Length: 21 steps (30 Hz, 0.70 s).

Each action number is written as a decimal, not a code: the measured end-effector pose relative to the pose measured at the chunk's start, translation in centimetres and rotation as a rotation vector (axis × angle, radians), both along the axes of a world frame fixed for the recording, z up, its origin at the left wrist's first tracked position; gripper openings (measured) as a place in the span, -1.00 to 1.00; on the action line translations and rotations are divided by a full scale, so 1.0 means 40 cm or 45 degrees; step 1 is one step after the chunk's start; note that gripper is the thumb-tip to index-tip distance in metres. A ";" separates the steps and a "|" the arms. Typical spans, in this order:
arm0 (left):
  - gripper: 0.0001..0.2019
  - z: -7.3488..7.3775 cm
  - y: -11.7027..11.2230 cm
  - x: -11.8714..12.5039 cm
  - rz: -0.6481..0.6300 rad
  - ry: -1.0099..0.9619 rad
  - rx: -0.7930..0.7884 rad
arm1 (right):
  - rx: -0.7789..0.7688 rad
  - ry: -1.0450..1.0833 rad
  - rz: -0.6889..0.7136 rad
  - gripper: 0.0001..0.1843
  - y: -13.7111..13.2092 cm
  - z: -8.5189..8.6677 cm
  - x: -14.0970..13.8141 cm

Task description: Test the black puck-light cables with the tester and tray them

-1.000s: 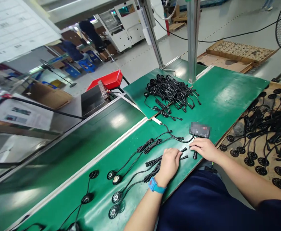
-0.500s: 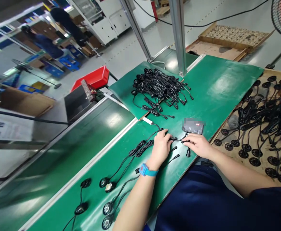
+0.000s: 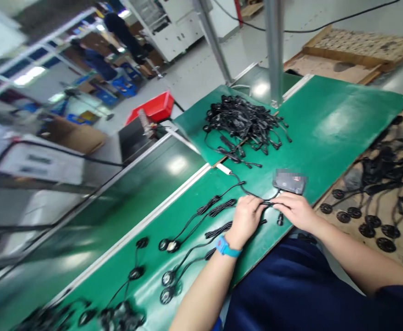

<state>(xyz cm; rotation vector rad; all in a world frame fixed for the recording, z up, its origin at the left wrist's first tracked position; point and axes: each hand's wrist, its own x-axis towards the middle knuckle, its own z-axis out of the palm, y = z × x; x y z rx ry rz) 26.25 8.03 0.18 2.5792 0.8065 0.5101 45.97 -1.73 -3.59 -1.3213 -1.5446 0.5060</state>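
Across the middle of the frame the green workbench (image 3: 329, 124) is running from lower left to upper right, carrying a heap of black cables (image 3: 244, 126) toward the top centre and the small black box (image 3: 289, 181) just above my hands. Below that box my left hand (image 3: 246, 219) and right hand (image 3: 296, 210) are meeting, fingers curled and pinching the two ends of a thin black lead (image 3: 268, 203) whose long axis is lying left to right between them. Both hands are touching it, and the loose plug (image 3: 279, 220) is sitting just below my right fingers.
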 end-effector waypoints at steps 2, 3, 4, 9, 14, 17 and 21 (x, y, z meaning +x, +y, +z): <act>-0.75 0.000 0.001 0.004 -0.007 0.068 0.035 | 0.017 -0.058 -0.018 -0.77 0.000 -0.008 0.004; -0.72 0.000 0.002 0.005 -0.016 0.109 0.061 | 0.024 -0.080 -0.021 -0.77 0.000 -0.013 0.006; -0.69 0.001 0.003 0.005 -0.030 0.153 0.092 | 0.029 -0.099 -0.022 -0.78 0.002 -0.017 0.008; -0.64 0.002 -0.005 0.007 -0.067 0.308 0.322 | -0.010 -0.201 0.005 -0.78 0.010 -0.028 0.020; -0.67 -0.015 -0.015 0.017 -0.016 0.255 0.296 | -0.062 -0.221 0.024 -0.76 0.014 -0.027 0.031; -0.70 -0.017 -0.013 0.021 -0.030 0.257 0.193 | -0.041 -0.205 -0.021 -0.78 0.014 -0.022 0.032; -0.71 -0.010 -0.005 0.022 -0.102 0.275 0.064 | 0.057 -0.238 -0.054 -0.80 0.005 -0.025 0.026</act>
